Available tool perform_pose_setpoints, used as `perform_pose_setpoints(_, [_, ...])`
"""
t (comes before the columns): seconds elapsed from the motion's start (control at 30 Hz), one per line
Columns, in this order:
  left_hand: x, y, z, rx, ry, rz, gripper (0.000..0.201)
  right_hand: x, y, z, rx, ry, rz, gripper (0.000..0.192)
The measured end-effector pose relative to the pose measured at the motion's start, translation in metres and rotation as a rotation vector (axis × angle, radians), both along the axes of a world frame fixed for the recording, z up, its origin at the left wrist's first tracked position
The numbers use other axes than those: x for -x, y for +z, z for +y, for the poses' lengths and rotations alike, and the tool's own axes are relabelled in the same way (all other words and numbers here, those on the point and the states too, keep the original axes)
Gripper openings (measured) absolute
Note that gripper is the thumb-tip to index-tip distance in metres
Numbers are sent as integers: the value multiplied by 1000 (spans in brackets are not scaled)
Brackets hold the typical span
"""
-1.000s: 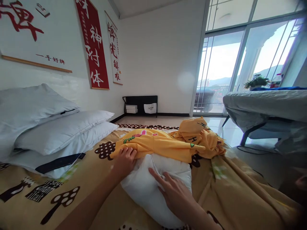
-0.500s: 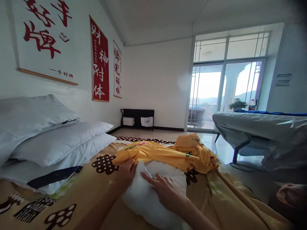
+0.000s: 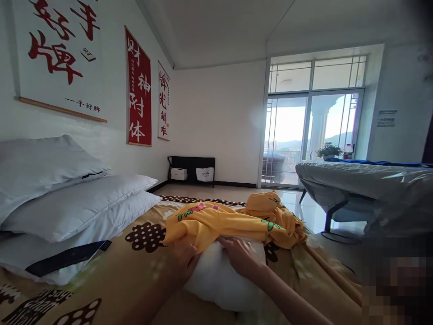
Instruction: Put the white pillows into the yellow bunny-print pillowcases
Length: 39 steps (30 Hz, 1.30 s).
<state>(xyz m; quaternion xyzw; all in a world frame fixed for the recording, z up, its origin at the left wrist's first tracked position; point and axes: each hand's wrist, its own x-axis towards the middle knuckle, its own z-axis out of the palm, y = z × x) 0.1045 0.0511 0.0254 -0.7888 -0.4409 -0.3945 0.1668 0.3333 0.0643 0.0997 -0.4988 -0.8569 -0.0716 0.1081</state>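
A soft white cushion [image 3: 223, 280] lies on the bed in front of me, its far end covered by a yellow printed cloth [image 3: 237, 223]. My left hand [image 3: 184, 259] is closed on the near left edge of that cloth, beside the cushion. Over the top of the cushion, my right hand [image 3: 241, 255] grips the cloth's edge at the fingertips; its thumb is hidden. The rest of the yellow cloth [image 3: 289, 225] lies bunched to the right, with a rounded yellow bundle [image 3: 264, 203] behind it.
White pillows [image 3: 98, 207] are stacked on the left of the patterned brown bedspread [image 3: 135, 280]. To the right stands a plastic-covered table [image 3: 365, 180]. A low black rack [image 3: 189, 171] is against the far wall, left of the glass doors [image 3: 287, 140]. The lower right corner is pixelated.
The cloth's edge has come nearer over the cushion. My left hand has moved right and slightly down; my right hand has gone to the cloth's edge, its fingers less spread.
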Motion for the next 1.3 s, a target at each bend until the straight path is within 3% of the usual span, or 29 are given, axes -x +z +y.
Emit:
perform_pose_setpoints(0.07, [-3, -5, -9, 101, -57, -8, 14, -13, -7, 2, 8, -18, 37, 57])
perform_pose_setpoints(0.2, [8, -11, -17, 273, -178, 25, 42, -33, -20, 2, 18, -50, 124, 52])
perform_pose_setpoints(0.33, [20, -11, -8, 380, -7, -41, 42, -36, -22, 0, 18, -93, 167, 50])
perform_pose_setpoints(0.43, [15, -13, 2, 360, 53, -149, 30, -34, -21, -1, 48, -77, 180, 51])
perform_pose_setpoints(0.53, [-2, -16, 13, 314, 94, -387, 14, -34, -23, -5, 60, -53, 201, 54])
perform_pose_setpoints(0.63, [-21, -15, 28, 319, 161, -619, 9, -33, -33, -16, -83, -40, 216, 55])
perform_pose_setpoints(0.73, [-35, -11, 43, 297, 201, -735, 9, -29, -46, -26, -245, 8, 96, 57])
perform_pose_setpoints(0.83, [-45, -7, 50, 264, 188, -788, 11, -22, -54, -28, -262, 1, -52, 69])
perform_pose_setpoints(1.07, [-58, -1, 29, 205, 106, -650, 14, -10, -39, -11, -154, -144, -78, 71])
perform_pose_setpoints(1.13, [-60, 0, 19, 199, 91, -505, 17, -8, -32, -7, -114, -150, -43, 67])
perform_pose_setpoints(1.3, [-56, -10, 1, 228, 200, -93, 5, 4, -24, -3, -40, -170, 38, 58])
